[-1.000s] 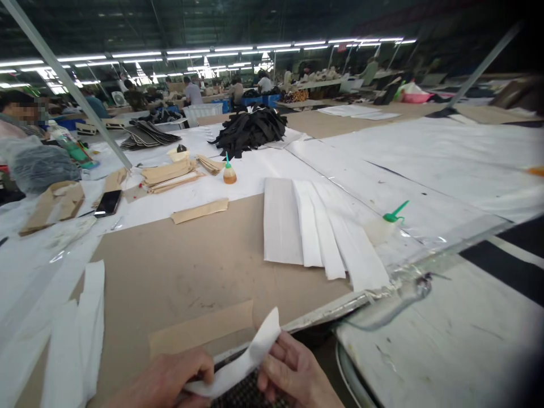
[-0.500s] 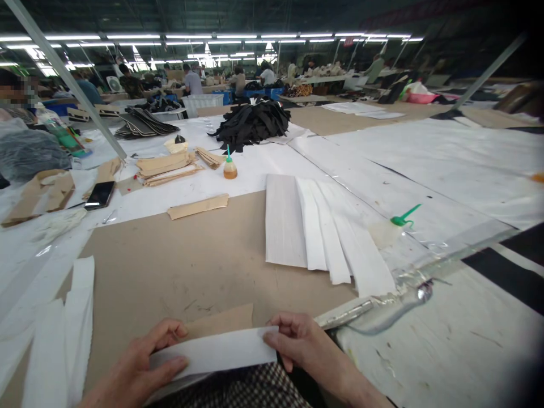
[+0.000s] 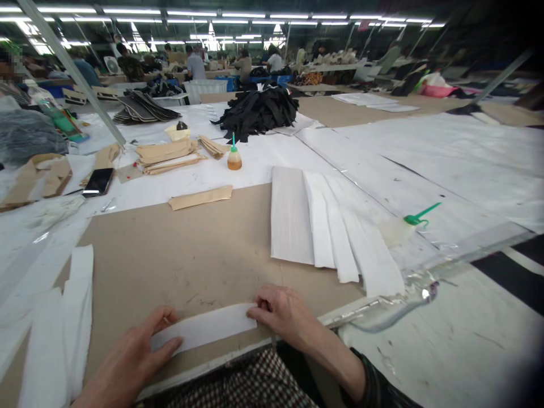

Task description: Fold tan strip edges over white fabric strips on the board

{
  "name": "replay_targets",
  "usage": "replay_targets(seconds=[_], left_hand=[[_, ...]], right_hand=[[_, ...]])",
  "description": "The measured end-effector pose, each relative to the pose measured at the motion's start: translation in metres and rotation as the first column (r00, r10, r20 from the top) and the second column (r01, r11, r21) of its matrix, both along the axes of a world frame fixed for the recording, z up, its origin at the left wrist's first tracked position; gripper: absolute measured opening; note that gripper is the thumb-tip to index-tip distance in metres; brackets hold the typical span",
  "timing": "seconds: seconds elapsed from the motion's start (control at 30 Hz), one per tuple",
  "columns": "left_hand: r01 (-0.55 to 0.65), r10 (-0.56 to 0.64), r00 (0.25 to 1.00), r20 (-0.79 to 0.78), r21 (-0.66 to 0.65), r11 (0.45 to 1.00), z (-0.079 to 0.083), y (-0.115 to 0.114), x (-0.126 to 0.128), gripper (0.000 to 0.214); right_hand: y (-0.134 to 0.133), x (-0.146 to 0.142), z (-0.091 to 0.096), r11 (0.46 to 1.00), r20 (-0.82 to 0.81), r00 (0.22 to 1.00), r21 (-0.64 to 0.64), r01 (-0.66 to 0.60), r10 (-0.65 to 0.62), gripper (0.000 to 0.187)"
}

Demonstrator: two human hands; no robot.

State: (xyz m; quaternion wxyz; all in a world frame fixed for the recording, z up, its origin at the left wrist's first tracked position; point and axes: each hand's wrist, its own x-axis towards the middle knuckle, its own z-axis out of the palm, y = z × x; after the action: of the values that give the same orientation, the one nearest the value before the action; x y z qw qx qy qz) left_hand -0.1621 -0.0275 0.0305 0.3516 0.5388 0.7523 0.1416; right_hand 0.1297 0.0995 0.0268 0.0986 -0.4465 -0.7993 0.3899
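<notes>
A white strip [image 3: 212,327] stretches between my two hands, low over the brown board [image 3: 170,255] near the table's front edge. My left hand [image 3: 138,351] holds its left end, thumb on the near edge and curled fingers along the far edge. At the right end, my right hand [image 3: 283,314] pinches the strip between thumb and bent fingers. A thin tan edge shows along the strip's far side; what lies beneath is mostly hidden. To the left are long white strips [image 3: 76,317], and to the right a fanned stack of white strips [image 3: 335,221].
A tan strip [image 3: 199,197] lies on the board's far part. Beyond it stand a small amber bottle [image 3: 234,158], tan pieces [image 3: 168,153] and a heap of black strips [image 3: 259,110]. A phone [image 3: 98,182] lies left; a green-tipped bottle [image 3: 399,229] lies right.
Both hands have moved forward with the white strip, from the table's edge onto the board. The tan piece that stuck out behind the strip is now almost covered. The view has tilted down slightly.
</notes>
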Motion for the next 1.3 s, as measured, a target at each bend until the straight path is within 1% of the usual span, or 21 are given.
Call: replay_targets(seconds=[0.17, 0.33, 0.43, 0.53, 0.77, 0.9, 1.03, 1.17, 1.23, 1.3], left_hand=[[0.038, -0.038, 0.998, -0.040, -0.003, 0.999, -0.004, 0.003, -0.003, 0.024], [0.023, -0.023, 0.998, -0.058, 0.006, 1.000, -0.008, 0.003, -0.005, 0.026], [0.012, -0.011, 0.999, -0.040, 0.033, 0.999, -0.008, 0.003, -0.004, 0.027], [0.006, -0.006, 1.000, -0.021, 0.040, 0.999, -0.008, 0.003, -0.003, 0.028], [0.021, -0.021, 0.999, 0.024, -0.001, 1.000, -0.006, 0.004, -0.007, 0.028], [0.074, -0.073, 0.997, 0.009, -0.040, 0.996, -0.003, 0.004, -0.009, 0.026], [0.086, -0.086, 0.996, -0.009, -0.019, 0.996, -0.001, 0.005, -0.007, 0.022], [0.066, -0.066, 0.998, 0.016, -0.015, 0.998, 0.007, 0.005, -0.007, 0.020], [0.042, -0.042, 0.998, 0.046, 0.000, 0.999, 0.016, 0.003, -0.011, 0.022], [-0.001, -0.001, 0.994, 0.112, 0.019, 1.000, 0.026, 0.000, -0.019, 0.026]], right_hand=[[-0.002, 0.000, -0.003, 0.999, 0.042, 0.999, 0.048, 0.001, -0.003, 0.010], [-0.002, -0.002, -0.003, 0.998, 0.068, 0.998, 0.067, 0.006, -0.010, 0.010], [-0.002, -0.003, -0.003, 0.997, 0.076, 0.997, 0.078, 0.010, -0.016, 0.010], [-0.003, -0.003, -0.004, 0.996, 0.075, 0.997, 0.087, 0.014, -0.020, 0.010], [-0.004, -0.003, -0.005, 0.995, 0.072, 0.997, 0.099, 0.022, -0.029, 0.012], [-0.006, -0.002, -0.006, 0.994, 0.071, 0.997, 0.110, 0.017, -0.025, 0.012], [-0.007, -0.002, -0.008, 0.992, 0.079, 0.996, 0.126, 0.019, -0.029, 0.012], [-0.006, -0.003, -0.010, 0.991, 0.080, 0.997, 0.132, 0.003, -0.013, 0.013], [-0.005, -0.003, -0.013, 0.991, 0.072, 0.997, 0.134, -0.010, 0.001, 0.015], [-0.005, -0.002, -0.016, 0.992, 0.066, 0.998, 0.127, -0.023, 0.014, 0.017]])
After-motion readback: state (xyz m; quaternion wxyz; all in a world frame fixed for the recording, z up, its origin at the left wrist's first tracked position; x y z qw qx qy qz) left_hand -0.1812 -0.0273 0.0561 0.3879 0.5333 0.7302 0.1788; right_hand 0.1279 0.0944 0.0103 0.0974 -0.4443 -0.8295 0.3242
